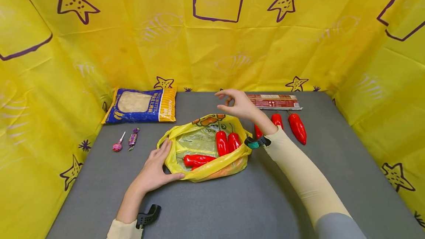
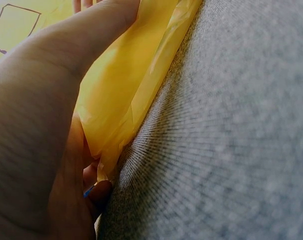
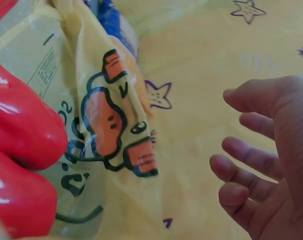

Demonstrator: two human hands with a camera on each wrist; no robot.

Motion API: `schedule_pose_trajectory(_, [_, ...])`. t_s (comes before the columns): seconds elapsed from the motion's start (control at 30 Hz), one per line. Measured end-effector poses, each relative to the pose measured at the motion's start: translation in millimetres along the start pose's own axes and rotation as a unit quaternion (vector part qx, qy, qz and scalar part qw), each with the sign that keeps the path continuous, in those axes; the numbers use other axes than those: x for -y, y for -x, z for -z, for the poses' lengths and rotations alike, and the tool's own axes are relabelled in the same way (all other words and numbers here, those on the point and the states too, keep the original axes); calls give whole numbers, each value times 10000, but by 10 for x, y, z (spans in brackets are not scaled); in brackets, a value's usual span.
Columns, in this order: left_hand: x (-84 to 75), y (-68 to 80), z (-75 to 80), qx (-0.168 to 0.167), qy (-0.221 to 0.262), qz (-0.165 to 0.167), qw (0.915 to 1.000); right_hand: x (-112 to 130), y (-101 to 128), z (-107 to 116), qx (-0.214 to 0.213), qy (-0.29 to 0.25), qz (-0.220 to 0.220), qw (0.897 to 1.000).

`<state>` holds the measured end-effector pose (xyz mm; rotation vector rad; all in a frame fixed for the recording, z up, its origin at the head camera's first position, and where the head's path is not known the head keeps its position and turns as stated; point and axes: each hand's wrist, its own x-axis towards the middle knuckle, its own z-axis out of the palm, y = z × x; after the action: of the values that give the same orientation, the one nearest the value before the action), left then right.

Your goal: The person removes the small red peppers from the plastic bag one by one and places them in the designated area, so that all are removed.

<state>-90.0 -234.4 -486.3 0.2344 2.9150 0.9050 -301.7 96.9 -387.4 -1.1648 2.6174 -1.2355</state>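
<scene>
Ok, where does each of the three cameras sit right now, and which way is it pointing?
Head: worn on the head, looks forward and down at the grey table; shows both forearms, left hand holding the yellow bag, right hand above it, empty.
Left wrist: low by the table, looks along the palm at the bag's edge; shows the left hand.
Right wrist: looks past the right hand's fingers at the bag's print and red peppers.
Shared: the bag shows in all three views; the peppers in the head and right wrist views.
</scene>
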Motion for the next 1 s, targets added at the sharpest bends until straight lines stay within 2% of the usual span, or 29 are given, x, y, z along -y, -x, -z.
schedule_pose_trajectory(0.3, [-4, 4, -7, 26, 10, 19, 10000, 94, -270, -244, 685, 46, 383, 9969])
schedule_pose_trajectory(0.5, [-8, -11, -31, 52, 49, 27, 10000, 161, -418, -451, 1296, 88, 583, 9898])
schedule_pose_trajectory(0.77, [-1, -13, -21, 5, 46, -7, 10000, 210, -495, -746, 2251, -314, 735, 9710])
schedule_pose_trajectory(1.0, [11, 3, -15, 0, 54, -2, 10000, 230, -466, -996, 2990, -721, 768, 9484])
